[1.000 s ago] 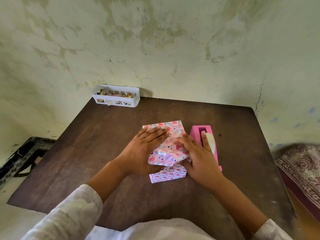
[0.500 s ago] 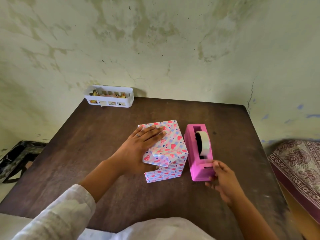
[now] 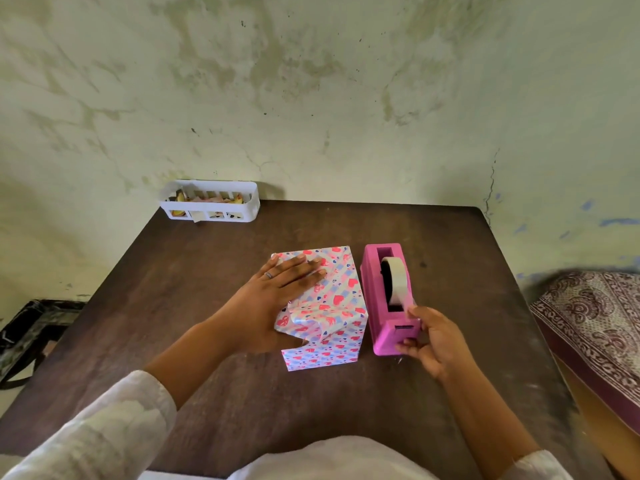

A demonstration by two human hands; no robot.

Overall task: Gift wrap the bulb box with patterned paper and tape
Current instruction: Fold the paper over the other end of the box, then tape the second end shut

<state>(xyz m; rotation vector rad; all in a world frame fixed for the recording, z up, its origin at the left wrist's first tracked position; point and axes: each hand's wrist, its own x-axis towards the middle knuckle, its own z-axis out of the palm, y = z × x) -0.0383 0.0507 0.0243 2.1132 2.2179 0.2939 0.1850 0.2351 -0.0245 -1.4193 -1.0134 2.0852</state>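
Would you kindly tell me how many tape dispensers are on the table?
1: the pink tape dispenser stands right of the wrapped box, with the right hand at its near end. None other shows.

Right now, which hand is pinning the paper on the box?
The left hand: it lies flat on the wrapped box, fingers straight, pressing the folded paper down. The right hand is off the box, pinching tape at the pink dispenser.

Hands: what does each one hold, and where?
Left hand presses flat on the wrapped box top. Right hand pinches tape at the pink dispenser front.
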